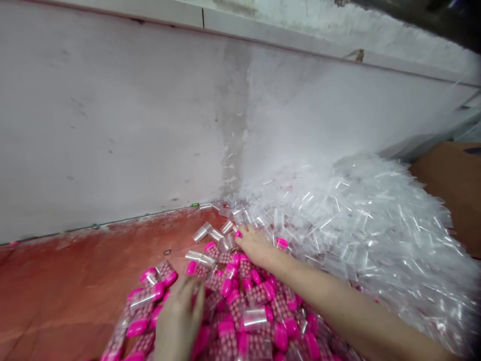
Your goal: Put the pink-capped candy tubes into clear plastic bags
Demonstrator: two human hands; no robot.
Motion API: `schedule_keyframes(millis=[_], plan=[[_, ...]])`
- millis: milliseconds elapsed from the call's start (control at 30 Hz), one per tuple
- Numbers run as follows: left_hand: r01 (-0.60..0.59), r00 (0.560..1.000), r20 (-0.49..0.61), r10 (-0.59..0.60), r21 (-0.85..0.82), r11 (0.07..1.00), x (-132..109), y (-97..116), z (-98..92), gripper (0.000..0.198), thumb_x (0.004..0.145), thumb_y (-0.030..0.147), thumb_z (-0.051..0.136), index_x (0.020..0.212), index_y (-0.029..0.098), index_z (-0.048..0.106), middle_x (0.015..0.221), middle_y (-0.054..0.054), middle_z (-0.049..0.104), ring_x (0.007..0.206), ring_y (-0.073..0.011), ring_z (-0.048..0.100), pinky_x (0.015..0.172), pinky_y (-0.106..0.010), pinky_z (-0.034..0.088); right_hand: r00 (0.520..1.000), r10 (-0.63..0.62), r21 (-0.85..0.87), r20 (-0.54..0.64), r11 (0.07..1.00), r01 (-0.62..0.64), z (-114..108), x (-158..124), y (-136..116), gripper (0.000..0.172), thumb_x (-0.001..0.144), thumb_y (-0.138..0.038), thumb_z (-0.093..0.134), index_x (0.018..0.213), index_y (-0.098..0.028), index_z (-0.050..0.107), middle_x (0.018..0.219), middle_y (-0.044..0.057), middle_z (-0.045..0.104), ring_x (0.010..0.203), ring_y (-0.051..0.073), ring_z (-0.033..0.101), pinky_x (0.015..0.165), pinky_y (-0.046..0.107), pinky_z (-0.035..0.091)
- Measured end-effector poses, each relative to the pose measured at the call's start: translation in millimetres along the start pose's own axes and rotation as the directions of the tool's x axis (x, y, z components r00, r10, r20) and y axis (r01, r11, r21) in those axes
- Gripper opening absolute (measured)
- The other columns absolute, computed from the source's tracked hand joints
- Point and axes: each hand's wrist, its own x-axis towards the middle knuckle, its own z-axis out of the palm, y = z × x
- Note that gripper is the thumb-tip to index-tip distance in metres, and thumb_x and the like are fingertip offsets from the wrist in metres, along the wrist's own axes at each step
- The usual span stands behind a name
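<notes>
A heap of small clear jars with bright pink caps (257,293) and pink beads inside lies in front of me. My right hand (253,244) reaches to the heap's far edge, fingers curled on a pink-capped jar (238,233); mostly just its cap shows. Around those fingers lie loose clear plastic sleeves (203,231). Lower and to the left, my left hand (180,311) is over the near-left jars, blurred, its fingers pointing down among them. Whether it grips a jar is hidden. Some jars, such as one by the left hand (145,297), have a shiny clear sleeve around them.
A large mound of clear plastic sleeves (361,215) spreads along the right, against the white wall (124,110). Behind it stands a brown cardboard box (451,185). The red floor (75,286) stretches left of the jars. A dark object (432,20) juts in at the top right.
</notes>
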Motion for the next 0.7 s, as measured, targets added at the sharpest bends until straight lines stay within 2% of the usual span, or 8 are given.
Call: schedule_keyframes(millis=[33, 100, 233, 333, 400, 533, 633, 700], plan=[[0.014, 0.997, 0.079, -0.021, 0.093, 0.996, 20.7, -1.5, -2.9, 0.035, 0.098, 0.026, 0.038, 0.111, 0.021, 0.07, 0.12, -0.009, 0.068, 0.111, -0.0239, 0.063, 0.097, -0.038, 0.051, 1.0, -0.014, 0.008, -0.012, 1.0, 0.014, -0.2, 0.1, 1.0, 0.023, 0.087, -0.006, 0.057, 0.105, -0.015, 0.068, 0.134, 0.02, 0.055, 0.12, 0.036, 0.052, 0.09, 0.05, 0.052], [0.002, 0.99, 0.14, -0.022, 0.142, 0.99, 61.1, -2.6, -4.2, 0.037, 0.091, 0.018, 0.045, 0.122, 0.021, 0.066, 0.133, -0.009, 0.063, 0.125, -0.0257, 0.055, 0.106, -0.041, 0.044, 0.998, -0.043, 0.022, -0.038, 0.999, 0.043, -3.0, -2.8, 0.8, 0.026, 0.085, -0.004, 0.057, 0.107, -0.015, 0.067, 0.129, 0.018, 0.059, 0.118, 0.034, 0.053, 0.093, 0.05, 0.051], [0.007, 0.966, 0.25, -0.063, 0.218, 0.976, 108.4, -1.3, 5.3, 0.049, 0.07, 0.019, 0.067, 0.119, 0.023, 0.067, 0.148, -0.012, 0.049, 0.123, -0.038, 0.053, 0.093, -0.052, 0.05, 0.99, -0.1, 0.031, -0.097, 0.994, 0.103, -24.7, -35.7, -7.2, 0.027, 0.088, -0.002, 0.052, 0.11, -0.014, 0.062, 0.12, 0.013, 0.062, 0.11, 0.029, 0.055, 0.094, 0.047, 0.051], [0.022, 0.959, 0.269, -0.088, 0.24, 0.97, 111.3, -0.2, 11.7, 0.058, 0.061, 0.027, 0.076, 0.117, 0.015, 0.067, 0.14, -0.021, 0.051, 0.116, -0.0419, 0.055, 0.089, -0.053, 0.05, 0.973, -0.148, 0.067, -0.179, 0.985, 0.162, -43.9, -83.4, -18.8, 0.02, 0.091, -0.008, 0.054, 0.109, -0.014, 0.061, 0.118, 0.012, 0.062, 0.108, 0.029, 0.055, 0.093, 0.046, 0.052], [0.04, 0.957, 0.272, -0.101, 0.224, 0.974, 106.9, -0.3, 13.1, 0.058, 0.062, 0.032, 0.077, 0.116, 0.013, 0.067, 0.13, -0.024, 0.057, 0.112, -0.0424, 0.057, 0.089, -0.052, 0.048, 0.968, -0.155, 0.125, -0.198, 0.975, 0.182, -44.0, -117.8, -28.7, 0.023, 0.089, -0.011, 0.06, 0.113, -0.016, 0.059, 0.119, 0.011, 0.061, 0.107, 0.028, 0.055, 0.091, 0.044, 0.053], [0.04, 0.952, 0.299, -0.072, 0.113, 0.993, 98.6, -5.8, 9.3, 0.024, 0.071, 0.029, 0.069, 0.094, 0.022, 0.071, 0.101, -0.013, 0.071, 0.107, -0.0361, 0.062, 0.09, -0.045, 0.046, 0.972, -0.209, 0.304, -0.105, 0.924, 0.232, -5.0, -167.4, -47.7, 0.01, 0.087, -0.026, 0.068, 0.095, -0.022, 0.063, 0.1, 0.006, 0.067, 0.086, 0.021, 0.061, 0.072, 0.03, 0.054], [0.093, 0.952, 0.295, -0.083, -0.021, 0.995, 91.7, -18.5, -1.4, 0.014, 0.079, 0.032, 0.06, 0.085, 0.021, 0.065, 0.085, -0.006, 0.072, 0.085, -0.0255, 0.068, 0.073, -0.032, 0.049, 0.972, -0.234, 0.532, 0.032, 0.827, 0.181, 20.0, -169.1, -53.6, 0.006, 0.09, -0.033, 0.067, 0.089, -0.027, 0.065, 0.085, 0.0, 0.068, 0.071, 0.016, 0.062, 0.059, 0.022, 0.05], [0.144, 0.96, 0.254, -0.119, -0.082, 0.986, 83.5, -29.5, -11.6, 0.016, 0.085, 0.032, 0.051, 0.091, 0.02, 0.06, 0.081, -0.003, 0.07, 0.077, -0.0209, 0.067, 0.065, -0.027, 0.048, 0.966, -0.255, 0.61, 0.05, 0.774, 0.172, 16.8, -147.6, -52.1, 0.009, 0.091, -0.037, 0.065, 0.09, -0.028, 0.066, 0.086, -0.002, 0.068, 0.07, 0.015, 0.063, 0.058, 0.021, 0.05]])
